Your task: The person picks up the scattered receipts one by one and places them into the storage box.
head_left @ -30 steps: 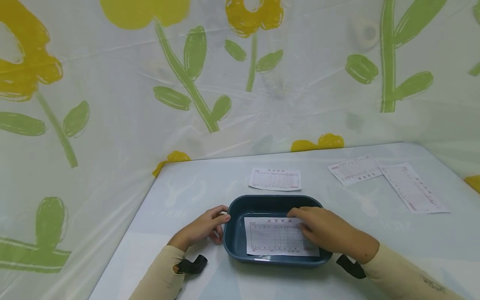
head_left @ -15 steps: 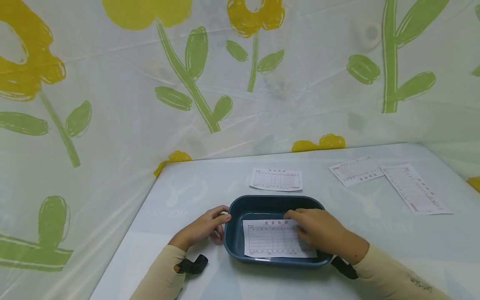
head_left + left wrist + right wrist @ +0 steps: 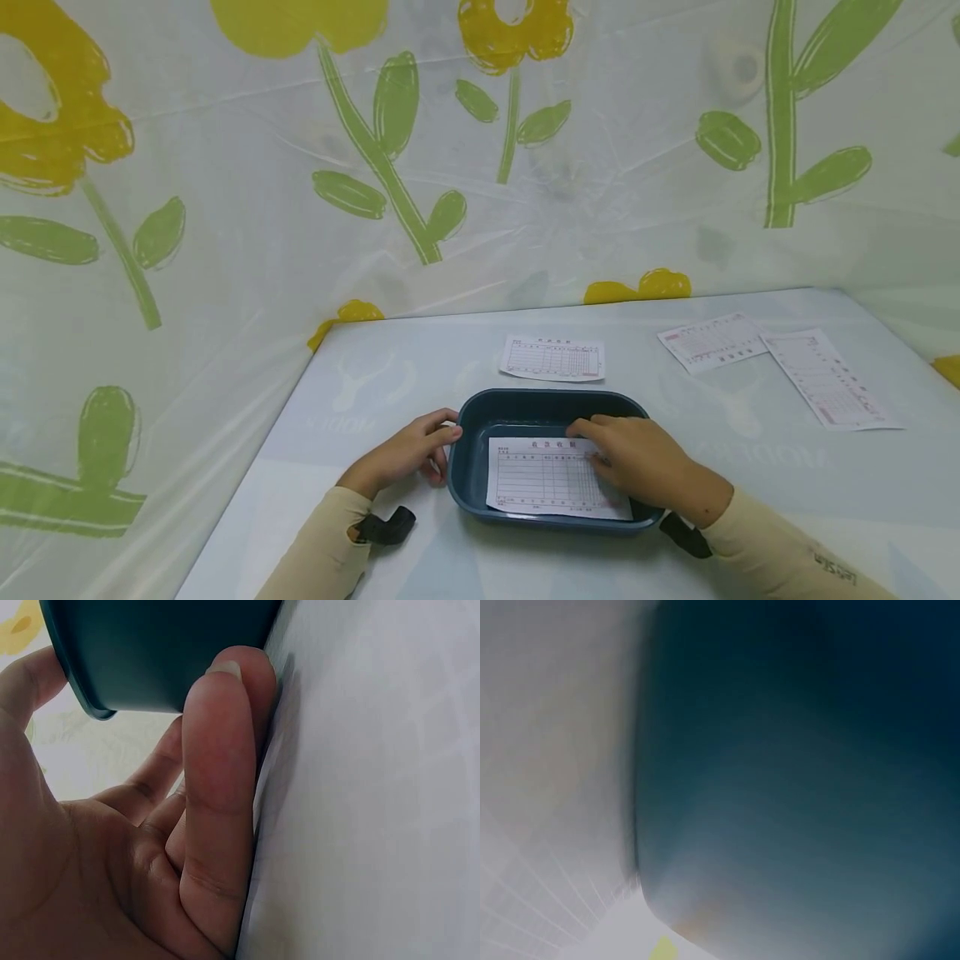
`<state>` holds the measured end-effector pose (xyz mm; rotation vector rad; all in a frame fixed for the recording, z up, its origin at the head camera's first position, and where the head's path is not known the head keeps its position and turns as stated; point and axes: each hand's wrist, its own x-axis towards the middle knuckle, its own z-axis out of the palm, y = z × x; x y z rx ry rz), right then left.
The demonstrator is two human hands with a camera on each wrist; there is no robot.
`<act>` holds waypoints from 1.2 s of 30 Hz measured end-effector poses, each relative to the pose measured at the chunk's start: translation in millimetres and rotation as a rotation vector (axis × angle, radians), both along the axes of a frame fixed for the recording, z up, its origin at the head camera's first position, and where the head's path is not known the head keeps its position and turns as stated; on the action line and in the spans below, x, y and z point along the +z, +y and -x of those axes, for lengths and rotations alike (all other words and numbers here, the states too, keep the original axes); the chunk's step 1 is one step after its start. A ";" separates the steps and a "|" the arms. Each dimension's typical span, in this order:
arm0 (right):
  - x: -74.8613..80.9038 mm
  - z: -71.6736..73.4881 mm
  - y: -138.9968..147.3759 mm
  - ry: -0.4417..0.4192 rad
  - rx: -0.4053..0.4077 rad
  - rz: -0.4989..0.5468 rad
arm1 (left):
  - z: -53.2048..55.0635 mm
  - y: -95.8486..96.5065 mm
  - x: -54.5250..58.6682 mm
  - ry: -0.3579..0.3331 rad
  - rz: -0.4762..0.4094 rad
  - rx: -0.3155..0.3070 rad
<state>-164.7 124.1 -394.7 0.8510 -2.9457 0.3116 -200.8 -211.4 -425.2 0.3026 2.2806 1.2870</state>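
Observation:
A dark teal plastic tray [image 3: 468,500] stands on the table in the head view. Inside lies a white printed receipt [image 3: 525,475], its top edge tilted slightly. My right hand [image 3: 645,458] reaches in over the tray's right side; index finger and thumb pinch the receipt near its right end, which the hand partly covers. At the tray's left end is my left hand [image 3: 408,454], thumb and index finger touching the rim. The left wrist view shows a thumb at the tray's rim and the lower fingers [image 3: 217,750] extended along the table toward its outer wall.
Another receipt [image 3: 552,358] lies just behind the tray. Two more receipts, one angled [image 3: 712,342] and one lengthwise [image 3: 828,379], lie at the back right. A flower-printed curtain [image 3: 600,208] hangs behind the table. The right wrist view is mostly blurred tray wall [image 3: 780,787].
My right hand has shifted slightly left and toward me, and the receipt in the tray has moved a little the same way. My left hand stays at the tray's rim.

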 end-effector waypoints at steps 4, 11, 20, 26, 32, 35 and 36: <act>-1.4 0.9 0.3 -0.002 -0.005 -0.018 | -1.2 1.3 2.3 -0.002 -0.005 -0.001; -1.7 1.5 -0.2 0.000 -0.002 -0.033 | -1.7 0.2 1.8 0.002 -0.010 -0.005; -2.3 1.6 0.1 -0.008 0.013 -0.037 | -1.5 1.0 2.0 0.005 -0.009 -0.007; -2.4 1.0 0.3 0.012 0.029 -0.036 | -1.3 0.1 1.3 0.005 -0.006 -0.005; -2.7 1.0 0.1 0.021 0.028 -0.049 | -0.7 -0.4 0.4 0.006 -0.011 -0.007; -3.0 0.9 0.0 0.023 0.021 -0.065 | -0.8 0.1 0.4 0.003 -0.016 -0.007; -3.1 0.8 0.1 0.026 0.021 -0.068 | -0.7 0.2 0.4 0.002 -0.016 -0.007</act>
